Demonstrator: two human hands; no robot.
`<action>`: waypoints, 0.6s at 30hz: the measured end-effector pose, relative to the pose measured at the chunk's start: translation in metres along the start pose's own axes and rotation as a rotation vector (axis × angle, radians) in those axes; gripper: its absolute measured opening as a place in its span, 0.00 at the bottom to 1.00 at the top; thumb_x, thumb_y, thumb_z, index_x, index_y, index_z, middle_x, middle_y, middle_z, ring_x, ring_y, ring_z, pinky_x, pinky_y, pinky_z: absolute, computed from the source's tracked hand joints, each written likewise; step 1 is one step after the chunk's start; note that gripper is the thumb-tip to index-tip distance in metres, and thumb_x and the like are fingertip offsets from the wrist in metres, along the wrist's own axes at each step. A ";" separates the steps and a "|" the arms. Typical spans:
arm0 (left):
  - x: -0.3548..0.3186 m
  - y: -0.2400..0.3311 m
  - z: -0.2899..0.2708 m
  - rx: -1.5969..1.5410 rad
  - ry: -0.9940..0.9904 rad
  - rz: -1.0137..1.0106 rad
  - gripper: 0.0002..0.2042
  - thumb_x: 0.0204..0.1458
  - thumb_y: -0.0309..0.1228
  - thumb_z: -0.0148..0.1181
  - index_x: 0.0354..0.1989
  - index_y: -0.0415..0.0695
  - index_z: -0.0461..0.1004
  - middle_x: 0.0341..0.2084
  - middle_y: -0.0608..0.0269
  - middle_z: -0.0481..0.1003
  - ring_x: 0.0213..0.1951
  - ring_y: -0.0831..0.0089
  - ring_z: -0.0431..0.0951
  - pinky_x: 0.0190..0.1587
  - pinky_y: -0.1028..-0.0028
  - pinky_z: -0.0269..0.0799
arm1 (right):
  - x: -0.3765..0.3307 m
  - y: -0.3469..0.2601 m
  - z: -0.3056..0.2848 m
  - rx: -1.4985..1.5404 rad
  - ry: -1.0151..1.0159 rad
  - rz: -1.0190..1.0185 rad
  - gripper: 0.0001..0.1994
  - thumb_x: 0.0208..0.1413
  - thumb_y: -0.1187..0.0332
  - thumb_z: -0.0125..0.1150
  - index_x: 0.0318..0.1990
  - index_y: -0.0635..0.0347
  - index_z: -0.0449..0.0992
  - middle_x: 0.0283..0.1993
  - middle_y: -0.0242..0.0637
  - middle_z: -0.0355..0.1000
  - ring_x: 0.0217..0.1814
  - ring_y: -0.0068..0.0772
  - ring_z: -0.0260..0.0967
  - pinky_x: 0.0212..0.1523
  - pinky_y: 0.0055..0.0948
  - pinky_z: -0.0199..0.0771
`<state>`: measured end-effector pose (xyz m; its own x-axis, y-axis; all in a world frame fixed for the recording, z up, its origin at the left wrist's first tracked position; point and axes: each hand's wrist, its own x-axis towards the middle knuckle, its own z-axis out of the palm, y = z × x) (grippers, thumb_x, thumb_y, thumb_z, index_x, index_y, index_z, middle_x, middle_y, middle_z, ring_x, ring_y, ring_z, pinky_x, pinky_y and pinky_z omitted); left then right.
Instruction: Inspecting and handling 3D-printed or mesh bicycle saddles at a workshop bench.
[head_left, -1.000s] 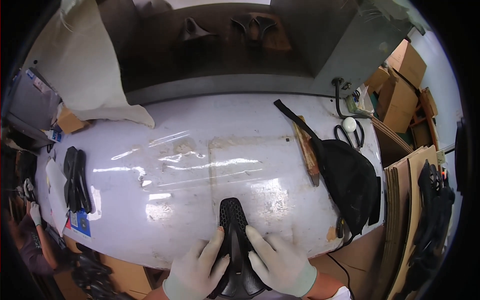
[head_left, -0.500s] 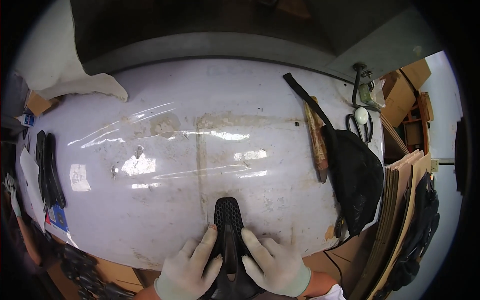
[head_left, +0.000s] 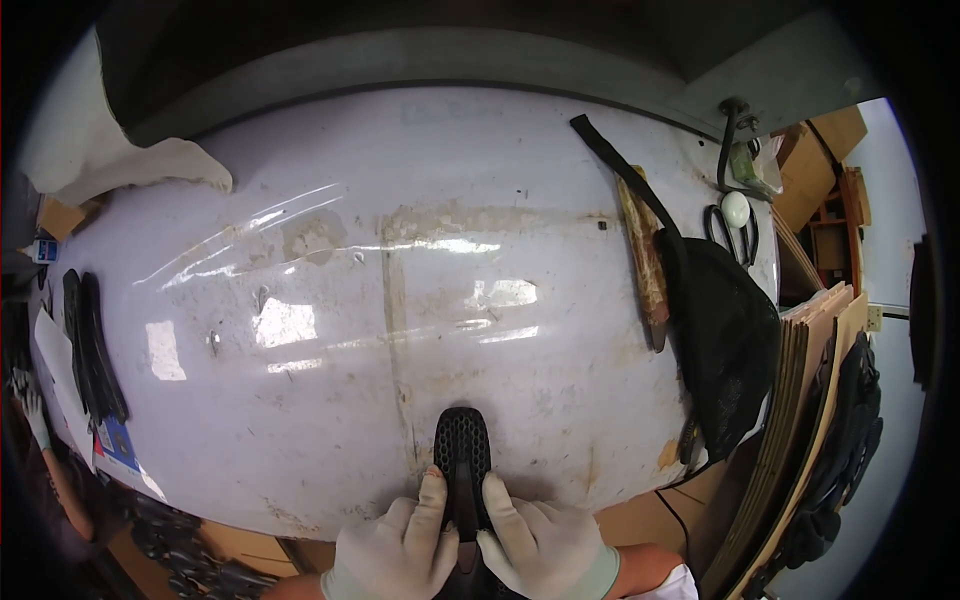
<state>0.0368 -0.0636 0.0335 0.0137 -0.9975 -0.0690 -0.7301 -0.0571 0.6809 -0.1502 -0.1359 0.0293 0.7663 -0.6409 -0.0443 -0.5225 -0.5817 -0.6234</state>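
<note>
At the counter's (head_left: 300,330) near edge, the gloved left hand (head_left: 395,550) and right hand (head_left: 545,548) clasp a black perforated shoe piece (head_left: 463,450) by its sides, seemingly light, flexible and best held there.

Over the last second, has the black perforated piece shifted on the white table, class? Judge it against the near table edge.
Cannot tell. The black perforated piece sits between the left hand and right hand at the white table's near edge in every frame; only the camera clearly moved.

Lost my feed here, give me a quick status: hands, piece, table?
Left hand and right hand, both in white gloves, grip the black perforated sole-shaped piece. Its tip rests on the glossy white table. Nothing directly ahead of it.
</note>
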 end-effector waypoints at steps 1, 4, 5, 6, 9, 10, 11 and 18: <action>0.001 0.006 0.001 0.065 -0.008 -0.058 0.30 0.53 0.27 0.65 0.66 0.31 0.69 0.33 0.47 0.76 0.25 0.51 0.76 0.28 0.57 0.76 | 0.002 -0.002 0.002 -0.049 0.021 -0.012 0.33 0.55 0.68 0.66 0.66 0.80 0.66 0.32 0.40 0.73 0.29 0.37 0.74 0.29 0.35 0.75; 0.005 0.012 0.003 0.152 -0.037 -0.117 0.31 0.54 0.29 0.66 0.66 0.32 0.68 0.34 0.48 0.77 0.25 0.53 0.77 0.28 0.59 0.77 | 0.005 -0.010 0.003 -0.132 -0.010 0.054 0.34 0.56 0.66 0.66 0.66 0.79 0.65 0.33 0.41 0.73 0.29 0.37 0.73 0.29 0.35 0.75; 0.008 0.012 0.004 0.182 -0.053 -0.119 0.31 0.55 0.31 0.68 0.67 0.32 0.68 0.36 0.48 0.78 0.27 0.55 0.80 0.30 0.61 0.78 | 0.006 -0.011 0.001 -0.136 -0.012 0.061 0.34 0.56 0.66 0.66 0.66 0.79 0.65 0.33 0.41 0.73 0.29 0.37 0.73 0.29 0.35 0.75; 0.009 0.012 0.003 0.185 -0.055 -0.121 0.31 0.55 0.31 0.68 0.67 0.32 0.68 0.36 0.48 0.78 0.27 0.55 0.80 0.30 0.61 0.78 | 0.007 -0.012 -0.001 -0.160 -0.046 0.068 0.34 0.56 0.66 0.66 0.67 0.79 0.65 0.33 0.40 0.73 0.28 0.36 0.73 0.29 0.35 0.74; 0.012 0.012 0.001 0.279 -0.103 -0.092 0.28 0.50 0.30 0.67 0.59 0.28 0.74 0.30 0.50 0.77 0.21 0.56 0.79 0.22 0.64 0.74 | 0.008 -0.018 0.001 -0.220 -0.104 0.104 0.33 0.58 0.62 0.65 0.66 0.77 0.67 0.34 0.41 0.74 0.29 0.39 0.73 0.28 0.37 0.74; 0.012 0.010 0.002 0.245 -0.092 -0.087 0.29 0.49 0.29 0.67 0.60 0.27 0.72 0.30 0.51 0.78 0.20 0.57 0.78 0.22 0.63 0.74 | 0.007 -0.019 0.002 -0.258 -0.130 0.134 0.32 0.59 0.59 0.65 0.65 0.74 0.69 0.34 0.43 0.74 0.29 0.42 0.74 0.29 0.40 0.74; 0.012 0.007 0.004 0.207 -0.078 -0.078 0.30 0.49 0.29 0.67 0.61 0.27 0.71 0.29 0.52 0.78 0.19 0.58 0.78 0.21 0.63 0.74 | 0.006 -0.015 0.002 -0.265 -0.123 0.136 0.32 0.59 0.59 0.65 0.65 0.74 0.69 0.34 0.43 0.74 0.29 0.42 0.74 0.29 0.40 0.74; 0.020 0.001 0.018 0.220 -0.079 -0.118 0.34 0.54 0.35 0.63 0.71 0.44 0.65 0.26 0.57 0.79 0.22 0.61 0.79 0.22 0.64 0.73 | 0.005 0.008 0.005 -0.274 -0.013 -0.046 0.30 0.56 0.63 0.62 0.64 0.74 0.70 0.27 0.32 0.68 0.21 0.28 0.71 0.18 0.28 0.69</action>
<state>0.0241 -0.0825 0.0192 0.0604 -0.9776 -0.2015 -0.8578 -0.1540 0.4903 -0.1488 -0.1406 0.0202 0.7953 -0.6053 -0.0324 -0.5676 -0.7249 -0.3904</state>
